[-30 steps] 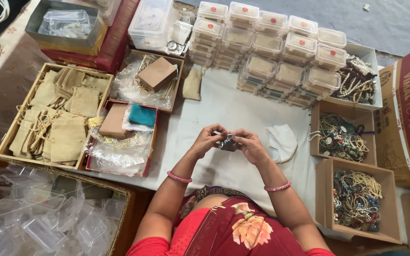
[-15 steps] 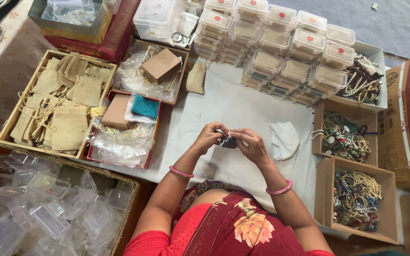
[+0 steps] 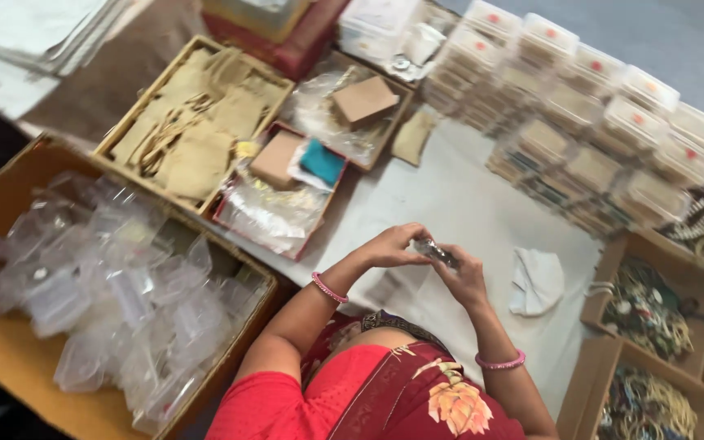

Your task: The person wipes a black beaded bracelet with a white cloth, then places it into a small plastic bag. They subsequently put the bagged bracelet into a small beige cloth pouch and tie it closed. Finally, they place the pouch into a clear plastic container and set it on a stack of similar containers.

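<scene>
Both hands meet over the white cloth-covered table (image 3: 458, 195). My left hand (image 3: 393, 244) and my right hand (image 3: 464, 275) pinch a small dark piece of jewellery in a clear wrap (image 3: 433, 251) between their fingertips. A pink bangle sits on each wrist. A crumpled white cloth (image 3: 536, 280) lies just right of my right hand. Below the hands is my red garment with a flower print.
A cardboard box of empty clear plastic containers (image 3: 116, 301) is at the left. A wooden tray of beige pouches (image 3: 193, 134) and a red tray with small boxes (image 3: 283, 183) lie beyond. Stacked clear lidded boxes (image 3: 588, 114) stand far right; boxes of beaded jewellery (image 3: 645, 314) at right.
The view has swung left and tilted, bringing the box of clear containers into sight. Both hands stay together on the small item, now seen further right.
</scene>
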